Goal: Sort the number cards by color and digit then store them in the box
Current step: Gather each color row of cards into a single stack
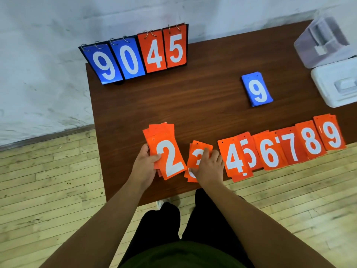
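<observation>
My left hand (145, 161) grips a stack of orange cards (168, 159) with a white 2 on top, near the table's front edge. More orange cards fan out behind that stack. My right hand (207, 167) lies flat on a small orange pile (199, 149) whose digit, probably a 3, is mostly covered. To the right runs a row of overlapping orange piles showing 4 (232, 161), 5, 6 (269, 153), 7, 8 (311, 141) and 9 (331, 134). A blue stack topped by 9 (257, 89) lies further back. The clear plastic box (309, 49) stands at the far right.
A flip scoreboard (135, 55) reading blue 9 0 and orange 4 5 stands at the table's back left corner. The box's white lid (326, 84) lies by the right edge. The dark wooden table (183, 97) ends just in front of my legs.
</observation>
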Tool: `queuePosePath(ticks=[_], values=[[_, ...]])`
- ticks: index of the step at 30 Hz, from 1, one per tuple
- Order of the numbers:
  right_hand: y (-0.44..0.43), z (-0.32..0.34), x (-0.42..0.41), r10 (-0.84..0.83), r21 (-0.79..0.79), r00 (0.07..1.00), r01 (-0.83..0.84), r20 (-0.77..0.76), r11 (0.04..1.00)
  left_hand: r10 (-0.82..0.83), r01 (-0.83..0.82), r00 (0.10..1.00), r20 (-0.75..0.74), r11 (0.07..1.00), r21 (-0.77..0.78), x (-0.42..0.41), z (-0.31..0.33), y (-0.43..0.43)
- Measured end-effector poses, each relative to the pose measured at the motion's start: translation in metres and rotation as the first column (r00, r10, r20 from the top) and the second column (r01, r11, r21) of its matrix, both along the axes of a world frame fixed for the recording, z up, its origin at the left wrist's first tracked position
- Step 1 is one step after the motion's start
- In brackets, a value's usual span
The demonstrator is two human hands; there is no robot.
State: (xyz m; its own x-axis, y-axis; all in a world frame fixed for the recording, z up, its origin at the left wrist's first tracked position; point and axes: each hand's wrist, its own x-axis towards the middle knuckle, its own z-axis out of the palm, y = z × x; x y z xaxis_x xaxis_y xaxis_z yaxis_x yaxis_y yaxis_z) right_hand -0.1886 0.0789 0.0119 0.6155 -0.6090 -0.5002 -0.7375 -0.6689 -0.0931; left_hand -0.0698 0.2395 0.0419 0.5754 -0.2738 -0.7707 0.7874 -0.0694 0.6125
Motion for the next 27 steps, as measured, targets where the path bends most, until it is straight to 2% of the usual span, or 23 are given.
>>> queuePosePath(ticks=[2,5,10,13,17,22,24,25,27], values=[[0.000,-0.003,0.004,-0.046,0.023,0.997,0.047,-0.057,0.999,-0.003,0.002,1.000,0.018,1.000,0.029,0.000,-0.002,0.008],[0.002,-0.004,0.012,-0.153,0.100,0.986,0.159,-0.064,0.982,-0.008,0.005,0.999,0.031,0.995,0.098,-0.003,-0.006,0.017],[0.005,-0.002,0.014,0.112,0.097,0.990,-0.120,0.088,0.988,-0.035,0.028,0.998,0.042,0.986,0.166,-0.014,-0.011,0.028],[0.000,-0.004,0.010,0.074,0.068,0.985,-0.085,0.154,0.994,-0.039,0.026,0.997,0.062,0.982,0.185,-0.018,-0.013,0.032],[-0.002,-0.008,0.010,-0.116,0.018,0.993,0.115,0.033,0.993,-0.041,0.029,0.997,0.059,0.981,0.194,-0.023,-0.018,0.037],[-0.012,-0.006,0.016,-0.105,0.054,0.993,0.108,-0.046,0.993,-0.022,0.017,0.999,0.025,0.980,0.198,-0.026,-0.023,0.035],[-0.017,-0.005,0.015,-0.076,0.162,0.997,0.074,0.006,0.984,-0.017,0.013,1.000,0.018,0.978,0.209,-0.026,-0.024,0.032],[-0.020,-0.002,0.014,-0.114,0.257,0.992,0.096,0.057,0.962,-0.014,0.009,1.000,0.017,0.975,0.220,-0.026,-0.025,0.030],[-0.029,0.010,0.014,-0.336,0.498,0.930,0.224,0.147,0.838,-0.015,0.007,0.999,0.031,0.965,0.264,-0.025,-0.025,0.025]])
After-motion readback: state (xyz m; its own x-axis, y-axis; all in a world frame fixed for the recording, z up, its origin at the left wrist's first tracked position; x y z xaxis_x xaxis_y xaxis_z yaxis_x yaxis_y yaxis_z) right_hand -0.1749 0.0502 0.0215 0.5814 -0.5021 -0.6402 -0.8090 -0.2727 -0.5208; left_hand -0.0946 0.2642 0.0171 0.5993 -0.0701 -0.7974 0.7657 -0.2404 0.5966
